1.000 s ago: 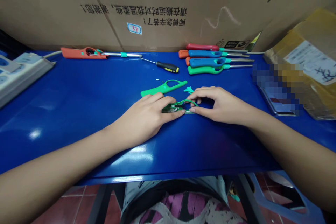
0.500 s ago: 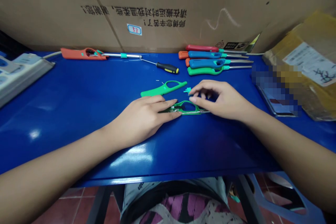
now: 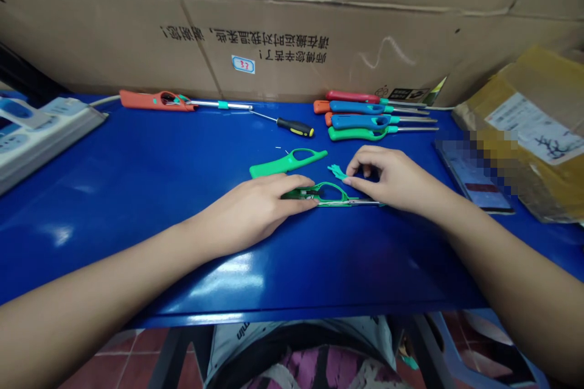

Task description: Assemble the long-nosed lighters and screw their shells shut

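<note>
My left hand (image 3: pixel 260 206) lies across the handle end of an opened green lighter (image 3: pixel 335 193), its fingers closed around the shell. Small inner parts and a thin metal tube show in that shell, the tube running right, under my right hand. Between the thumb and forefinger of my right hand (image 3: pixel 383 173) is a small teal plastic piece (image 3: pixel 337 171), held just above the lighter. Behind my left fingers lies the loose green shell half (image 3: pixel 287 164), with its finger loop to the right.
A black and yellow screwdriver (image 3: pixel 295 127) and an orange lighter (image 3: pixel 157 100) lie at the back. Several coloured lighters (image 3: pixel 360 121) are stacked right of them. A power strip (image 3: pixel 41 140) stands left; a phone (image 3: pixel 474 176) and a taped parcel (image 3: pixel 533 127) lie right.
My right hand has closed on the teal piece and moved it slightly right, off its place on the table. My left hand stays on the lighter. The camera view has tilted up a little.
</note>
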A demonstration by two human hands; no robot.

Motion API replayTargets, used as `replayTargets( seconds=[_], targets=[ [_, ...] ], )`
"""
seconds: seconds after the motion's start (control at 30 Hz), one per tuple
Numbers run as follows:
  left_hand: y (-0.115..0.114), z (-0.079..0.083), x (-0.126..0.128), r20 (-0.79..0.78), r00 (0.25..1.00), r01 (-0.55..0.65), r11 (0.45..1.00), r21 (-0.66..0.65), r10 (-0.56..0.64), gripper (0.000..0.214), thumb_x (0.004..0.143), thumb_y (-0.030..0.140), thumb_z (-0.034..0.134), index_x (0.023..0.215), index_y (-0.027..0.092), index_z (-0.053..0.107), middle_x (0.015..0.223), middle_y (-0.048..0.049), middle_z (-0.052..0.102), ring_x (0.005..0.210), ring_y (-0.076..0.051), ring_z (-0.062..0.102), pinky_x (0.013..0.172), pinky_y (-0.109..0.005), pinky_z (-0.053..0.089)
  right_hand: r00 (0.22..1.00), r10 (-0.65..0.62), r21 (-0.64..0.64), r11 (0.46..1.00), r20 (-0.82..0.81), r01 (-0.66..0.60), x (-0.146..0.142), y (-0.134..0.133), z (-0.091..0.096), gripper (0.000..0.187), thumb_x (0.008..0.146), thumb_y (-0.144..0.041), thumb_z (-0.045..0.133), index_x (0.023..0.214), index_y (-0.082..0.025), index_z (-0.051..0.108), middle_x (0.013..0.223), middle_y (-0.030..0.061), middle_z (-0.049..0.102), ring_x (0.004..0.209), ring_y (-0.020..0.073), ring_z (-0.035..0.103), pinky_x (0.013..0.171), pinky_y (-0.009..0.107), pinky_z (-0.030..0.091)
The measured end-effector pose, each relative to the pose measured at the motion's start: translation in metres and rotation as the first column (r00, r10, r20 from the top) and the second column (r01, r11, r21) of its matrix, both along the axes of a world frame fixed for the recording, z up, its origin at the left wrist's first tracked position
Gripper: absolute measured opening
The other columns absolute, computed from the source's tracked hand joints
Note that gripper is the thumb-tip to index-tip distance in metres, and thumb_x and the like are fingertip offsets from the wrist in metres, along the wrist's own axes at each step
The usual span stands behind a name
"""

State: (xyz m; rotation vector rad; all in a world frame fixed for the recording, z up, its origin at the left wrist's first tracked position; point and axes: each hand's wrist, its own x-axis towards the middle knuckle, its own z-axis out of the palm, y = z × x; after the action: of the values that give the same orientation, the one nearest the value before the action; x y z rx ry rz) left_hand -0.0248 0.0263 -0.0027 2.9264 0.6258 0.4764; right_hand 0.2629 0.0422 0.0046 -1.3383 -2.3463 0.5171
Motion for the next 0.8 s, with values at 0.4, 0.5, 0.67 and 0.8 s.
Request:
replayTargets(
  seconds=[0.4,0.5,0.67,0.8],
  targets=[
    [0.003,0.001,0.000,0.020,1.000,0.024,0.999,-0.033,-0.023,0.037,0.100,0.015,0.050,0.133,0.024,0.065,0.136,-0.0092,0.067,0.111,-0.024,0.065,0.097,-0.044,0.056,0.960,0.272,0.007,0.962,0.070,-0.273,-0.001,-0.021,0.031,0.010,0.094,-0.024,0.056,0.087,-0.022,0.063,0.092,0.0064,0.067,0.085,0.0204,0.060,0.080,0.036,0.046],
    [0.002,-0.001,0.000,0.046,0.999,0.031,0.998,-0.056,-0.028,0.038,0.100,0.014,0.049,0.135,0.024,0.064,0.138,-0.0097,0.066,0.108,-0.023,0.065,0.096,-0.043,0.056,0.919,0.304,0.039,0.946,0.252,-0.323,-0.006,-0.025,0.030,0.018,0.097,-0.021,0.047,0.087,-0.021,0.062,0.091,0.0064,0.066,0.085,0.0206,0.058,0.078,0.036,0.041],
    [0.001,-0.004,0.000,0.048,0.998,0.033,0.997,-0.073,-0.030,0.039,0.101,0.015,0.048,0.136,0.022,0.063,0.140,-0.0096,0.064,0.109,-0.023,0.063,0.096,-0.044,0.056,0.881,0.285,0.109,0.932,0.377,-0.347,-0.012,-0.026,0.024,0.025,0.100,-0.022,0.042,0.087,-0.020,0.063,0.086,0.0060,0.065,0.076,0.0189,0.054,0.073,0.035,0.035],
    [0.001,-0.004,0.000,0.039,0.999,0.034,0.997,-0.070,-0.031,0.038,0.103,0.017,0.047,0.136,0.021,0.063,0.141,-0.0085,0.063,0.108,-0.024,0.061,0.097,-0.044,0.056,0.879,0.286,0.151,0.919,0.382,-0.365,-0.012,-0.025,0.024,0.023,0.101,-0.024,0.045,0.088,-0.019,0.064,0.089,0.0061,0.066,0.080,0.0193,0.056,0.074,0.035,0.034]
  ],
)
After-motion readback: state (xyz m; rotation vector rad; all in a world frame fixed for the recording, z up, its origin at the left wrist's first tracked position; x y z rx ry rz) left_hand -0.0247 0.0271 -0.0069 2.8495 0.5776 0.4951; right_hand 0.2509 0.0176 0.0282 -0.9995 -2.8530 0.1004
